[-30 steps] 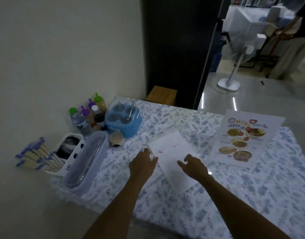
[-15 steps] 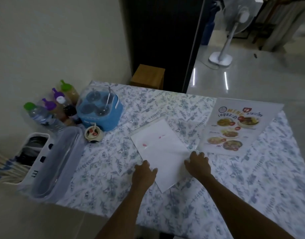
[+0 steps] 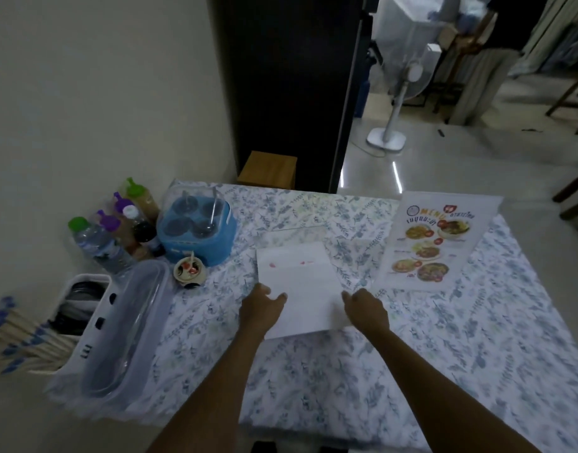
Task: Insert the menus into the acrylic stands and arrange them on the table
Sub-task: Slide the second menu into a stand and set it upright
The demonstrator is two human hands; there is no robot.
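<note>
Lying face down at the middle of the surface (image 3: 444, 371): white menu sheet (image 3: 297, 289), faint red print showing through. Left hand (image 3: 260, 310) rests on sheet's near-left edge, fingers curled; grip cannot be told. Right hand (image 3: 366, 309) at sheet's near-right edge, fingers bent, touching; grip unclear. Clear stand (image 3: 294, 233) just beyond sheet. Printed menu (image 3: 434, 243) right of sheet. Blue condiment caddy (image 3: 197, 233) left of sheet.

Sauce bottles (image 3: 130, 220) with green, purple and white caps and a water bottle (image 3: 96, 245) cluster at the table's (image 3: 477, 354) left edge beside a blue condiment caddy (image 3: 197, 235). Nearer stand a small condiment cup (image 3: 188, 272), a clear lidded box (image 3: 125, 328) and a white cutlery holder (image 3: 81, 308). A standing fan (image 3: 400, 89) is on the floor beyond.
</note>
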